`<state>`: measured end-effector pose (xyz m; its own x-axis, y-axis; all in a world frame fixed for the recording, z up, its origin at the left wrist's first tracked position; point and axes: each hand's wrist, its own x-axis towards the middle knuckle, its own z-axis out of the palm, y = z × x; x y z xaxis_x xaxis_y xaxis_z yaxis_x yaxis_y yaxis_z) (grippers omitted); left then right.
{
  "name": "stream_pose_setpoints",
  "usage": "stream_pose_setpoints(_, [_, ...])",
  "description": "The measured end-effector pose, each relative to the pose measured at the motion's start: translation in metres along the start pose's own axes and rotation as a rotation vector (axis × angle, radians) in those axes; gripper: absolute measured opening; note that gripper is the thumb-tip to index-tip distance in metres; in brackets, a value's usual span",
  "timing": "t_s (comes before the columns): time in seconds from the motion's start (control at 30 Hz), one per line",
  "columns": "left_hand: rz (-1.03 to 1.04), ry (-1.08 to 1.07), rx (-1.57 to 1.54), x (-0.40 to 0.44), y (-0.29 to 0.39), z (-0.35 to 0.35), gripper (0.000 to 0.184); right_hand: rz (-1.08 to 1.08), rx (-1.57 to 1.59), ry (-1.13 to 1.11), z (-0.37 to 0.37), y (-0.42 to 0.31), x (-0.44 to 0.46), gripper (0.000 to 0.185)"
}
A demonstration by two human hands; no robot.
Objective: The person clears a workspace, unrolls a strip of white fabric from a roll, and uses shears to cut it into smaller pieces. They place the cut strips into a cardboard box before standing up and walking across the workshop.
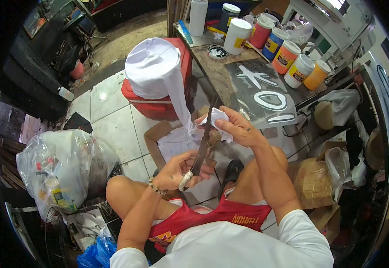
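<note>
Where the left hand is gripping: one long dark blade with one pale handle, curled fingers clamping it, tip running away from the body past the right hand.
Right hand: one, is pinching one white cloth piece between thumb and fingers, just beside the blade; whether edge and cloth are touching cannot be told.
Bracelet: one, beaded, is circling the left wrist.
Hanging strip: one, white, is trailing down beyond the left hand; whether it is joining the pinched piece cannot be made out.
Round white bundle: one, is sitting on one red box, beyond the left hand.
Open carton: one, is holding white cloth, just beyond the left hand.
Jars: seven, are standing beyond the right hand on one table; one dark, two white, one red, one blue, one orange, one yellow-orange.
Tall white bottle: one, is standing far beyond the right hand.
Loose lid: one, is lying nearer that hand.
Dark panel: one, white-lettered, is lying just beyond the right hand.
Clear plastic bag: one, is bulging well left of the left hand.
</note>
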<state>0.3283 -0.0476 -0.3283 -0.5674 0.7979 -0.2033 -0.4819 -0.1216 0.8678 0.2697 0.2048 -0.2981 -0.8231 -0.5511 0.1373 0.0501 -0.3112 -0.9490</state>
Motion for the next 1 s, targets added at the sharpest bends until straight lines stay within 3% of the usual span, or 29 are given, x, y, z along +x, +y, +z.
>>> stream_pose_setpoints(0.07, [0.036,0.003,-0.013,0.003,-0.005,0.000,0.085,0.044,-0.269,-0.035,-0.002,0.005,0.001,0.033])
stream_pose_setpoints(0.13, [0.186,0.063,-0.029,0.007,-0.010,0.003,0.091,0.105,-0.217,-0.043,0.008,0.005,-0.001,0.032])
stream_pose_setpoints(0.23, [0.209,0.039,-0.001,0.006,-0.011,-0.002,0.093,0.167,-0.166,-0.052,0.011,0.007,0.000,0.030])
stream_pose_setpoints(0.3, [0.102,0.063,0.007,-0.001,-0.012,-0.013,0.092,0.022,-0.203,0.007,0.007,0.013,0.000,0.028])
stream_pose_setpoints(0.37, [-0.006,0.087,0.013,-0.004,-0.005,-0.013,0.092,0.074,-0.291,-0.015,-0.006,0.027,-0.004,0.027])
stream_pose_setpoints(0.43, [0.136,0.259,0.000,-0.003,0.012,-0.005,0.083,0.130,-0.380,-0.037,-0.008,0.032,-0.006,0.027])
stream_pose_setpoints(0.5, [0.188,0.259,0.017,-0.001,0.008,-0.017,0.088,0.183,-0.617,-0.066,0.004,0.034,-0.004,0.026])
stream_pose_setpoints(0.53, [0.333,0.251,0.040,0.000,0.007,-0.021,0.091,0.011,-0.756,-0.038,0.004,0.043,0.000,0.027])
stream_pose_setpoints(0.57, [0.477,0.248,0.064,-0.001,0.006,-0.024,0.094,0.023,-0.740,-0.049,0.005,0.054,0.005,0.027])
stream_pose_setpoints(0.63, [0.476,0.278,0.049,-0.006,0.013,-0.029,0.093,-0.148,-0.774,0.040,0.008,0.067,0.023,0.029])
stream_pose_setpoints(0.7, [0.474,0.303,0.035,-0.011,0.017,-0.034,0.091,-0.140,-0.790,0.025,0.015,0.071,0.035,0.033])
stream_pose_setpoints(0.77, [0.488,0.404,0.047,-0.014,0.017,-0.038,0.091,-0.266,-0.882,0.055,0.016,0.087,0.046,0.039])
stream_pose_setpoints(0.83, [0.503,0.422,0.039,-0.018,0.020,-0.038,0.091,-0.238,-0.943,0.028,0.017,0.090,0.050,0.046])
stream_pose_setpoints(0.9, [0.542,0.466,0.054,-0.020,0.021,-0.039,0.091,-0.034,-0.850,0.092,0.023,0.083,0.049,0.048])
stream_pose_setpoints(1.0, [0.523,0.502,0.078,-0.020,0.019,-0.041,0.092,-0.106,-0.765,0.178,0.016,0.092,0.052,0.048])
